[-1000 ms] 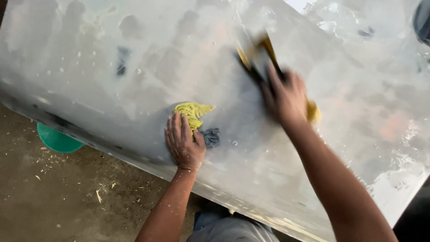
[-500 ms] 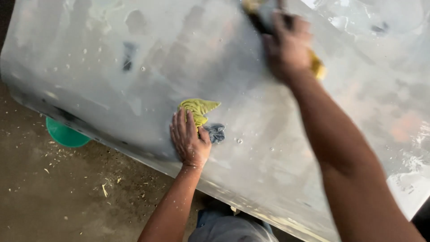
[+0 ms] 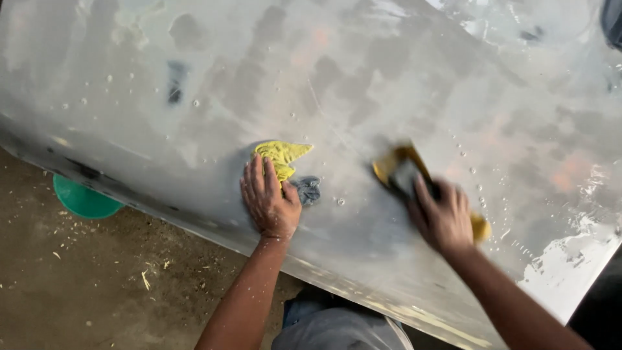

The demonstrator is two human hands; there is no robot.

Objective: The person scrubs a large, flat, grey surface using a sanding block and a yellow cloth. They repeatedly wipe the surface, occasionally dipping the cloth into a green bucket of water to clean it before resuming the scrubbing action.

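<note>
Large grey panel, wet and patchy, dotted with water drops and darker sanded blotches, slanting across the whole view. One yellow cloth, crumpled, lying on the panel beside a small dark grey scrap. Left hand pressed flat and open on the panel, fingers spread, fingertips overlapping the cloth's lower edge. Right hand clamped over one yellow sanding block, blurred and hard to read in detail. One green tub on the dirt floor, mostly hidden beneath the panel's edge.
</note>
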